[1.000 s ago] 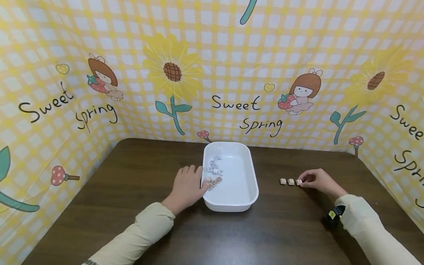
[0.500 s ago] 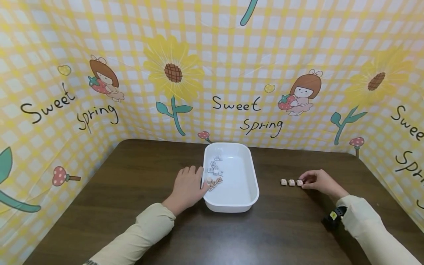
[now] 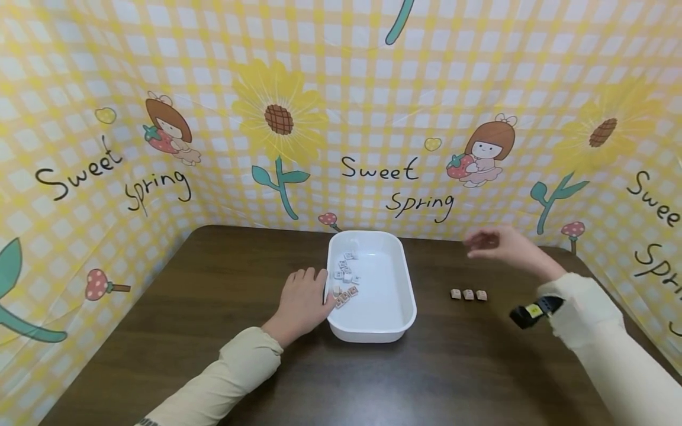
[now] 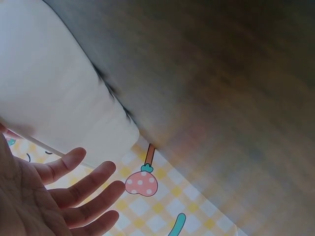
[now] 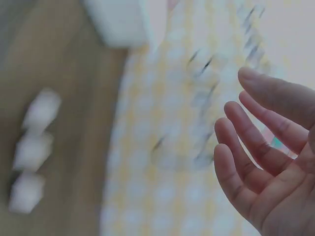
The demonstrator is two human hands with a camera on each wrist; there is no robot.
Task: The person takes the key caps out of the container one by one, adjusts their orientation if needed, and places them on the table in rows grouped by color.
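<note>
In the head view a white basin (image 3: 376,296) stands at the table's middle. Small whitish keycaps (image 3: 343,264) and brown-beige keycaps (image 3: 346,296) lie along its left inside. My left hand (image 3: 303,299) rests against its left rim, the thumb over the edge; in the left wrist view the other fingers (image 4: 91,189) extend loosely outside the wall. To the right, three pale keycaps (image 3: 468,294) form a short row on the table. My right hand (image 3: 503,247) is raised beyond that row, apart from it. In the right wrist view its fingers (image 5: 246,147) bend loosely around nothing.
The dark wooden table (image 3: 224,284) ends at a yellow checked cloth (image 3: 373,118) printed with sunflowers and girls, which hangs behind and at both sides. A black device (image 3: 534,313) is strapped to my right wrist.
My right hand has let go of the rightmost keycap in the row and lifted away, up and toward the back. The keycaps stay lined up. My left hand has not moved.
</note>
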